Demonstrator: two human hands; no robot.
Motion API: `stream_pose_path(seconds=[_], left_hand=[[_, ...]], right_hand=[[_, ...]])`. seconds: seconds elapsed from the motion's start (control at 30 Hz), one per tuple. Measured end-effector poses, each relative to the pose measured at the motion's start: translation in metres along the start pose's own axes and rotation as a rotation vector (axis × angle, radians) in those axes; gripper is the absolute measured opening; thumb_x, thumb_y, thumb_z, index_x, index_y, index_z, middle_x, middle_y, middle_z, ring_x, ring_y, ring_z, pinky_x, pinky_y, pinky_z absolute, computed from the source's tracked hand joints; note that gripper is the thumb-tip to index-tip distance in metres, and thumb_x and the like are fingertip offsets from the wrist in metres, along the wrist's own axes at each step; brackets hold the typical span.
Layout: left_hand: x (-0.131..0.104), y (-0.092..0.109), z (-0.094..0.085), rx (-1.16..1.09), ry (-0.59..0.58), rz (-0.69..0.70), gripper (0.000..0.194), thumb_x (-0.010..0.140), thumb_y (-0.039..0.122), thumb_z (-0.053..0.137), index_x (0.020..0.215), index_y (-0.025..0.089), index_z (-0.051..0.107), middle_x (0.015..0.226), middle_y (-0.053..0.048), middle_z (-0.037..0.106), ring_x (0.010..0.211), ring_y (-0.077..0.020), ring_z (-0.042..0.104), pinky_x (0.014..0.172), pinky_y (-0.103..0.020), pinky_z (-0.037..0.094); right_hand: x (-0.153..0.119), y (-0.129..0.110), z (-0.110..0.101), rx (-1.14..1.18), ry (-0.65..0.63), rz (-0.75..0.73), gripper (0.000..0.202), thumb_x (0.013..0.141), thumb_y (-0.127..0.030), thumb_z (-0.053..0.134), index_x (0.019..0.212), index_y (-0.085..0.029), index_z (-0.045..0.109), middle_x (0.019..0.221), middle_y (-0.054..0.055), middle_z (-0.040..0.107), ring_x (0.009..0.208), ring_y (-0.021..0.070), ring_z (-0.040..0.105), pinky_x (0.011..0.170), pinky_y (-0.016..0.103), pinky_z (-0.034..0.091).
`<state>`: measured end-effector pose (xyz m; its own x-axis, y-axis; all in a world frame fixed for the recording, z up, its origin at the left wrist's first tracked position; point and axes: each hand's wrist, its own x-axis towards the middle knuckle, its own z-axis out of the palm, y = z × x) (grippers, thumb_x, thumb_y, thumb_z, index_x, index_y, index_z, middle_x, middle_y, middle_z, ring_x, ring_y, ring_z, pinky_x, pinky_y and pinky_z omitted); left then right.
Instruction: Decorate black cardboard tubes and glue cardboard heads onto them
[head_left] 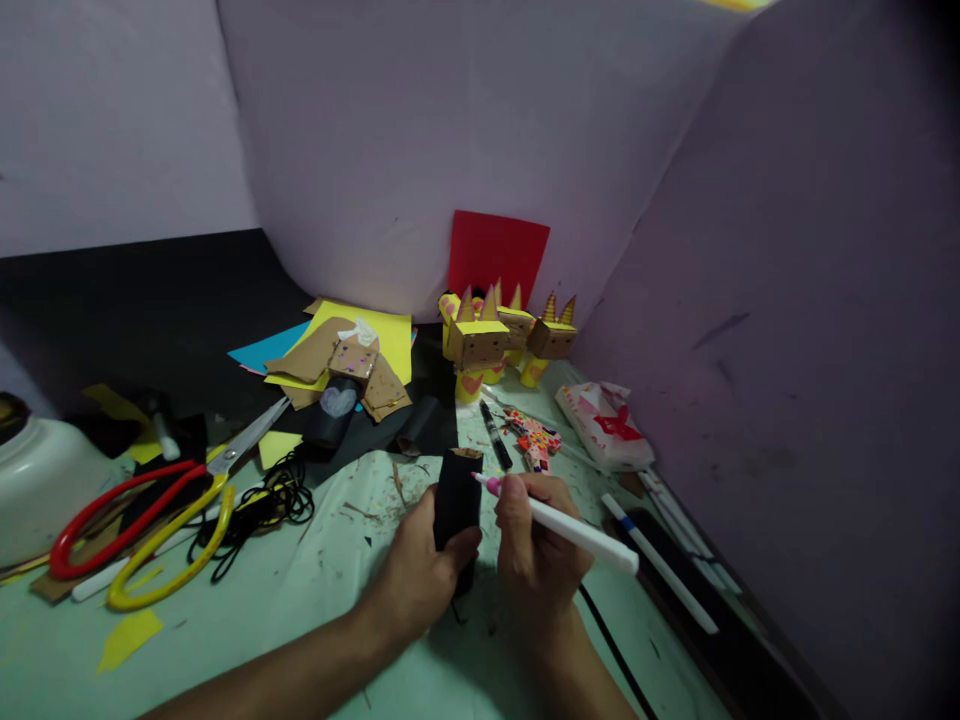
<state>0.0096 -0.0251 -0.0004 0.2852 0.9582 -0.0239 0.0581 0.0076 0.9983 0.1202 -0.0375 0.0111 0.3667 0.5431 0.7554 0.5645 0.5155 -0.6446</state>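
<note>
Left hand (pixel 421 562) grips a black box (pixel 456 502), long axis roughly upright. Right hand (pixel 538 548) holds a marker (pixel 589 540) (pink-tipped) pointing at the box.

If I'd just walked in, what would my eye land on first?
Probably the bright red sheet standing upright at the back, behind the horned, box-headed figures. Next, the red-and-yellow-handled scissors at the picture's left. In the centre, the left hand grips a black piece while the right hand holds a white pen, pink end toward it.
</note>
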Motion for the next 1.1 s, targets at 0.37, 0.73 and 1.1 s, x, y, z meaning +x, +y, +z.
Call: stream_pose_path(seconds=[0.37,0.73,1.1], left_hand=[[0.0000,-0.0021,0.0002,-0.017,0.003,-0.003,0.032,0.073,0.020,0.061,0.104,0.017,0.057,0.091,-0.007,0.067,0.092,-0.0277,0.060,0.084,-0.034,0.042],[0.0009,-0.0026,-0.0010,0.007,-0.023,0.024,0.034,0.075,0.023,0.059,0.108,0.016,0.055,0.098,-0.009,0.066,0.094,-0.0263,0.059,0.082,-0.034,0.044],[0.0016,0.0018,-0.0008,0.020,0.000,0.002,0.037,0.074,0.025,0.058,0.109,0.013,0.055,0.102,-0.011,0.065,0.098,-0.0280,0.058,0.086,-0.035,0.042]], right_hand=[[-0.0017,0.0061,0.0030,0.008,-0.044,-0.002,0.012,0.086,-0.017,0.053,0.076,-0.018,0.060,0.062,-0.002,0.058,0.052,0.0098,0.054,0.048,0.021,0.042],[-0.0042,0.0069,0.0034,-0.031,-0.121,-0.059,0.014,0.086,-0.018,0.054,0.074,-0.017,0.060,0.059,-0.003,0.058,0.049,0.0085,0.053,0.047,0.019,0.041],[0.0052,0.0051,0.0002,-0.074,-0.042,0.049,0.024,0.085,-0.024,0.054,0.063,-0.016,0.059,0.050,-0.002,0.056,0.038,0.0081,0.049,0.037,0.019,0.036]])
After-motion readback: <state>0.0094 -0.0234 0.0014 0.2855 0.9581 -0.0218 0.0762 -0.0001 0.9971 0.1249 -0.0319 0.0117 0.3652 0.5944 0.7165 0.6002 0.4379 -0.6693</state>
